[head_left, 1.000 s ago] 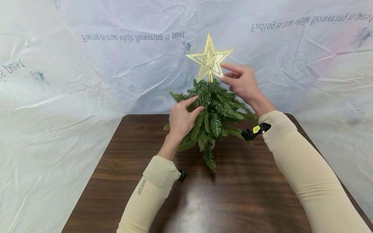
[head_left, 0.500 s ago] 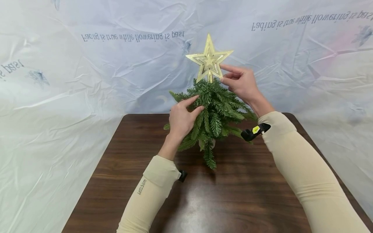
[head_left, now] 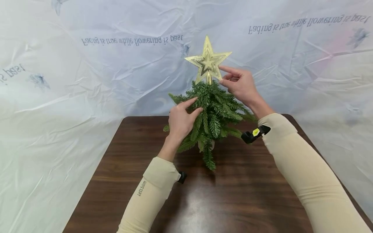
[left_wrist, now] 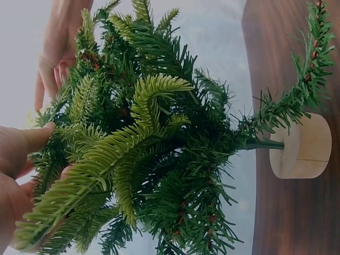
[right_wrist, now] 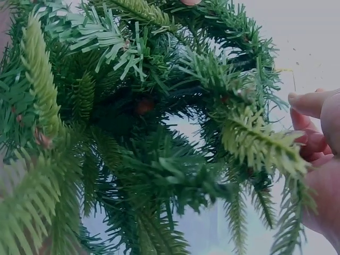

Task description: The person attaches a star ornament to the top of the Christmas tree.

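Note:
A small artificial Christmas tree (head_left: 214, 124) stands upright, a gold star topper (head_left: 208, 61) at its tip. The person's right hand (head_left: 243, 84) pinches the star's lower right point between thumb and forefinger. On the tree's left side, the left hand (head_left: 181, 120) holds the upper branches, thumb and forefinger in front and the other fingers partly hidden. From the left wrist, green branches (left_wrist: 154, 122) fill the middle, with the left hand's thumb (left_wrist: 37, 138) against them. Fingertips of the right hand (right_wrist: 321, 143) show beyond the foliage in the right wrist view.
The tree's round wooden base (left_wrist: 305, 149) rests on a dark brown wooden table (head_left: 140, 142). Behind the table hangs a pale wrinkled sheet (head_left: 131, 64) with printed lettering. Black wrist cameras (head_left: 250, 136) sit at both cuffs, the right one overlapping the lower branches.
Both hands keep their places on the tree and the star. The star has turned very slightly, its inner left side now darker. The head view has shifted a little.

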Demonstrator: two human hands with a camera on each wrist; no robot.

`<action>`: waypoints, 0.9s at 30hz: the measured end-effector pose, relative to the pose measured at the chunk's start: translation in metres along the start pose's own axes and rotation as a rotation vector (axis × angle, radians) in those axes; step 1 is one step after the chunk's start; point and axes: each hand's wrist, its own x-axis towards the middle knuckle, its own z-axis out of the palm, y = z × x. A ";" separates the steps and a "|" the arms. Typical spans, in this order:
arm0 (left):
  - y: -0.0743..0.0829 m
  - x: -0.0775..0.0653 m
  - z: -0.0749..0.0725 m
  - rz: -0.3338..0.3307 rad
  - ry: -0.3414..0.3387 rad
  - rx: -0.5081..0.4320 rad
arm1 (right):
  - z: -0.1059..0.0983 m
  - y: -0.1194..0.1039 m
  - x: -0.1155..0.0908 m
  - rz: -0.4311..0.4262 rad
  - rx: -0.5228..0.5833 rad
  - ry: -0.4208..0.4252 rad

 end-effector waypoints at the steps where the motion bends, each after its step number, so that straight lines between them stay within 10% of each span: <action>1: 0.000 0.000 0.000 0.001 0.000 0.002 | 0.000 -0.001 -0.001 -0.002 -0.002 -0.002; 27: 0.008 0.012 -0.020 -0.058 -0.147 0.063 | -0.064 0.031 -0.032 -0.065 -0.155 0.336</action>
